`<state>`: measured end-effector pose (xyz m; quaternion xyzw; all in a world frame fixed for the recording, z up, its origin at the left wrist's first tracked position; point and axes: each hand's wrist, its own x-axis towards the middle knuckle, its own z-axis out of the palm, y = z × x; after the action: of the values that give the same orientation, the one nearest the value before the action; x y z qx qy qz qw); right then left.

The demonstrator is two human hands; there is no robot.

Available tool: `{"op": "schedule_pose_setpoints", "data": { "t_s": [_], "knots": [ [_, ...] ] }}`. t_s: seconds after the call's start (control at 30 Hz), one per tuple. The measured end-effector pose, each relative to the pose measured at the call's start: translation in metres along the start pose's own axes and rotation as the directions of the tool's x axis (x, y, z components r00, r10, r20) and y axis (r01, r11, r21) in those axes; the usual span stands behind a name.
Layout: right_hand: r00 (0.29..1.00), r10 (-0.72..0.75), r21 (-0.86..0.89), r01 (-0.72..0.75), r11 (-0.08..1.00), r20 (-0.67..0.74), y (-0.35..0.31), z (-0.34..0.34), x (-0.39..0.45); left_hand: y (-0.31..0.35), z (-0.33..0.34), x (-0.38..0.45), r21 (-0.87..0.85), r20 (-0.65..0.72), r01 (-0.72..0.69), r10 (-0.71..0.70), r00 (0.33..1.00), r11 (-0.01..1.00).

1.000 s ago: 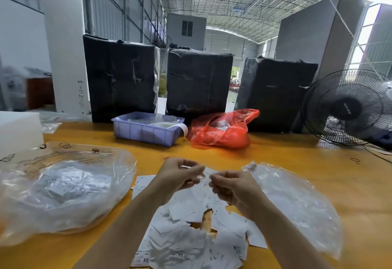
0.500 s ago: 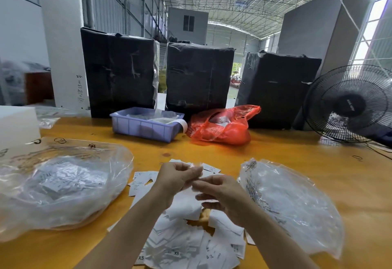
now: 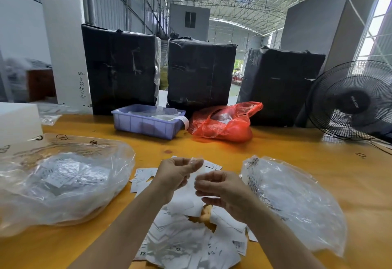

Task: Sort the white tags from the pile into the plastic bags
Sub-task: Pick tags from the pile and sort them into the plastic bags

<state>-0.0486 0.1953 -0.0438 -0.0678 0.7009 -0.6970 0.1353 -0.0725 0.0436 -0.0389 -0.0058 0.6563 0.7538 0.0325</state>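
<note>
hands: left [image 3: 177,173] pinches tag [image 3: 200,170], right [image 3: 220,190] curled beside, grip unclear | pile [image 3: 186,237] 6 o'clock | bags [image 3: 63,183] 9, [image 3: 297,200] 3 | tip: read size, separate singles first

The left hand [image 3: 178,175] and right hand [image 3: 222,190], level and slightly apart a second ago, now overlap over the pile of white paper tags [image 3: 191,237], left raised above right, both pinching one white tag [image 3: 196,180] between their fingers.
</note>
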Motion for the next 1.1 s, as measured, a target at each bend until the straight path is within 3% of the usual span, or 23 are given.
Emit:
{"op": "schedule_pose_setpoints", "data": {
  "t_s": [0.1,0.2,0.27,0.33,0.43,0.5,0.57,0.63,0.73,0.77,0.87,1.03,1.1],
  "knots": [
    [0.991,-0.047,0.068,0.056,0.996,-0.129,-0.001,-0.001,0.002,0.0,0.0,0.001,-0.082,0.002,0.008,-0.008,1.0,0.997],
    [0.958,-0.111,0.124,0.148,0.981,-0.263,-0.003,-0.004,0.004,0.002,-0.005,0.001,0.064,0.041,-0.016,0.013,0.999,0.998],
    [0.926,-0.242,-0.118,0.217,0.969,-0.288,-0.003,-0.005,0.003,0.004,-0.011,0.001,0.251,0.127,-0.043,0.011,0.992,0.967],
    [0.9,-0.387,-0.41,0.281,0.868,-0.202,-0.003,-0.001,0.002,0.005,-0.016,0.001,0.379,0.25,-0.091,-0.008,0.968,0.921],
    [0.875,-0.471,-0.507,0.356,0.785,-0.115,0.0,0.011,0.005,0.005,-0.021,-0.001,0.476,0.338,-0.184,0.014,0.941,0.86],
    [0.833,-0.524,-0.553,0.357,0.753,-0.176,0.002,0.015,0.008,0.007,-0.025,0.001,0.519,0.23,-0.192,0.08,0.97,0.833],
    [0.789,-0.592,-0.677,0.347,0.65,-0.165,0.006,0.014,0.01,0.008,-0.031,0.004,0.492,0.046,-0.169,0.169,0.985,0.854],
    [0.835,-0.55,-0.794,0.334,0.508,-0.001,0.013,0.021,0.009,0.011,-0.036,0.007,0.398,-0.081,-0.163,0.212,0.974,0.903],
    [0.951,-0.291,-0.914,0.208,0.35,0.105,0.028,0.036,0.013,0.013,-0.039,0.006,0.303,-0.13,-0.14,0.187,0.974,0.943],
    [0.964,-0.251,-0.921,0.169,0.35,0.082,0.032,0.038,0.015,0.013,-0.038,0.005,0.293,-0.123,-0.134,0.176,0.977,0.947],
    [0.971,-0.237,-0.848,0.108,0.52,-0.022,0.035,0.037,0.018,0.014,-0.034,0.003,0.301,-0.096,-0.135,0.171,0.981,0.944],
    [0.98,-0.186,-0.84,0.042,0.541,-0.071,0.038,0.029,0.019,0.014,-0.032,0.002,0.31,-0.114,-0.128,0.17,0.979,0.942],
    [0.985,-0.149,-0.804,0.017,0.595,-0.09,0.037,0.03,0.018,0.014,-0.032,0.002,0.316,-0.111,-0.119,0.162,0.981,0.941]
  ]
}}
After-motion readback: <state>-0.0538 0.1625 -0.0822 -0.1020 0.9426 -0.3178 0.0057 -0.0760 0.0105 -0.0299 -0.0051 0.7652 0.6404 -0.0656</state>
